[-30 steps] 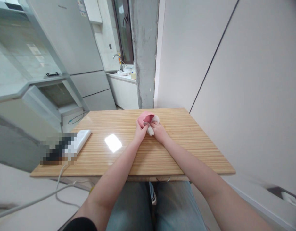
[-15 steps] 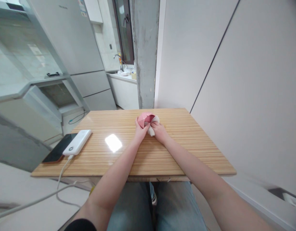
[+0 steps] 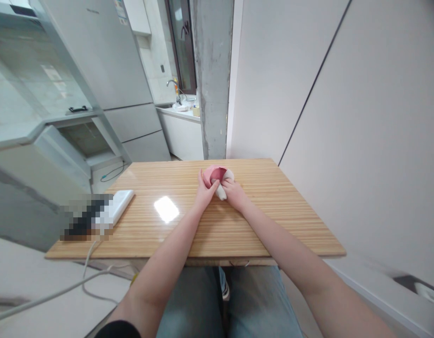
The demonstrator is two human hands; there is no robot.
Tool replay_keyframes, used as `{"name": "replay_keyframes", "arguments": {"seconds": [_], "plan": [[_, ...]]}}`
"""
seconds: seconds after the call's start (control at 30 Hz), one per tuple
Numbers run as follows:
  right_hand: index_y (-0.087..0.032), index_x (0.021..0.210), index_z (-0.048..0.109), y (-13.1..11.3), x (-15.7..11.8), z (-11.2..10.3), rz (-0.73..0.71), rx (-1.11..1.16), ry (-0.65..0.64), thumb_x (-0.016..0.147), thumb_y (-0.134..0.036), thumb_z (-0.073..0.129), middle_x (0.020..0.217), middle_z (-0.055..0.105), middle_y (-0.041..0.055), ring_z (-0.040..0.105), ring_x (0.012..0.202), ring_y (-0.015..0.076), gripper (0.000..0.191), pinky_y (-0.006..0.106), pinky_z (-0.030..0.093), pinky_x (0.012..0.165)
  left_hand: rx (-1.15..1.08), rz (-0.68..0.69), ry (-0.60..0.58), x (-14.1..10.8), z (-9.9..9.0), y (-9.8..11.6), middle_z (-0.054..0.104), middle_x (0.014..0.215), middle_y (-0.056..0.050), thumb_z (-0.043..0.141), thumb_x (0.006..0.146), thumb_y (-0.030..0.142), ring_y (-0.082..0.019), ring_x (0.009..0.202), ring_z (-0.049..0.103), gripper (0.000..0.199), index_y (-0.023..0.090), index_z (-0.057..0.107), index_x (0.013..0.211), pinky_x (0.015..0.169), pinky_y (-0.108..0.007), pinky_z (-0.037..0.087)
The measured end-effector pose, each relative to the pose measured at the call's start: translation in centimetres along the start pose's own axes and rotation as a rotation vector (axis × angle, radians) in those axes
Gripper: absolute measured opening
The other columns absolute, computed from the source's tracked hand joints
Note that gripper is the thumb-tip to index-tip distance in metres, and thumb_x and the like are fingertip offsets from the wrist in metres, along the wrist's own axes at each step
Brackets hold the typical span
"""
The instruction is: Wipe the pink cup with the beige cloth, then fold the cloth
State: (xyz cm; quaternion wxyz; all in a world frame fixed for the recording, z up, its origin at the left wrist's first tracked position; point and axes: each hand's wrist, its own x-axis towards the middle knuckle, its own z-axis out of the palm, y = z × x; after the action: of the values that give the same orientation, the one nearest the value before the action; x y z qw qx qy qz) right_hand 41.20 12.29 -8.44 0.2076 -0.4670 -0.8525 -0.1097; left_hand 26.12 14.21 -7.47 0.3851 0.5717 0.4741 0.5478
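Observation:
A pink bowl (image 3: 210, 172) is tilted on its side near the far edge of the wooden table (image 3: 160, 178), its opening turned toward me and to the right. My left hand (image 3: 205, 188) grips the bowl's left rim, with the thumb at the opening. A white cloth (image 3: 221, 192) is bunched at the bowl's mouth and hangs out below it. My right hand (image 3: 233, 191) is closed on this cloth and presses it against the bowl's right side. The fingertips of my right hand are partly hidden in the folds.
A white power bank (image 3: 122, 206) lies at the table's left edge beside a dark, blurred-out flat object (image 3: 85, 220). A white cable (image 3: 88, 263) runs down from there. A bare concrete pillar (image 3: 214, 94) and white wall panels (image 3: 290, 70) stand behind and to the right.
The bowl has turned slightly in my left hand, and its opening shows a little more. Both hands stay in nearly the same place.

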Motion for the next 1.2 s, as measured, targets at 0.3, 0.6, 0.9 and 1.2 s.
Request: {"name": "replay_keyframes", "arguments": {"seconds": [0.3,0.6,0.9,1.2], "plan": [[-0.015,0.116,0.061,-0.4,0.4,-0.1,-0.039,-0.05,0.01,0.093,-0.02,0.046,0.109,0.063,0.012,0.05,0.105,0.0225,0.028,0.036,0.042,0.084,0.31,0.116,-0.071,0.5,-2.0,0.6,0.051,0.136,-0.015,0.059,0.082,0.033,-0.029,0.122,0.051,0.072,0.016,0.029,0.146,0.104,-0.043,0.039],[-0.016,0.118,0.062,-0.3,0.2,0.1,0.047,-0.01,0.052,0.092,-0.018,0.049,0.108,0.065,0.0112,0.05,0.105,0.0227,0.029,0.035,0.043,0.084,-0.075,-0.021,-0.015,-0.6,0.9,0.3,0.057,0.126,-0.015,0.065,0.078,0.034,-0.021,0.109,0.06,0.082,0.015,0.019,0.144,0.093,-0.036,0.048],[-0.015,0.113,0.062,0.0,0.1,-0.5,-0.096,-0.061,0.082,0.093,-0.021,0.047,0.112,0.063,0.0122,0.05,0.106,0.0228,0.025,0.037,0.039,0.081,0.282,0.045,-0.039,-0.1,-2.4,2.1,0.065,0.11,-0.012,0.065,0.076,0.03,-0.028,0.096,0.064,0.066,0.019,0.043,0.136,0.089,-0.04,0.048],[-0.017,0.111,0.064,-0.4,0.1,-0.2,-0.028,-0.062,0.032,0.092,-0.022,0.05,0.103,0.066,0.0102,0.051,0.101,0.0222,0.024,0.036,0.036,0.079,0.074,0.021,-0.024,0.4,-0.6,-0.1,0.044,0.142,-0.015,0.067,0.074,0.026,-0.026,0.13,0.043,0.08,0.014,0.03,0.144,0.112,-0.04,0.031]]}}
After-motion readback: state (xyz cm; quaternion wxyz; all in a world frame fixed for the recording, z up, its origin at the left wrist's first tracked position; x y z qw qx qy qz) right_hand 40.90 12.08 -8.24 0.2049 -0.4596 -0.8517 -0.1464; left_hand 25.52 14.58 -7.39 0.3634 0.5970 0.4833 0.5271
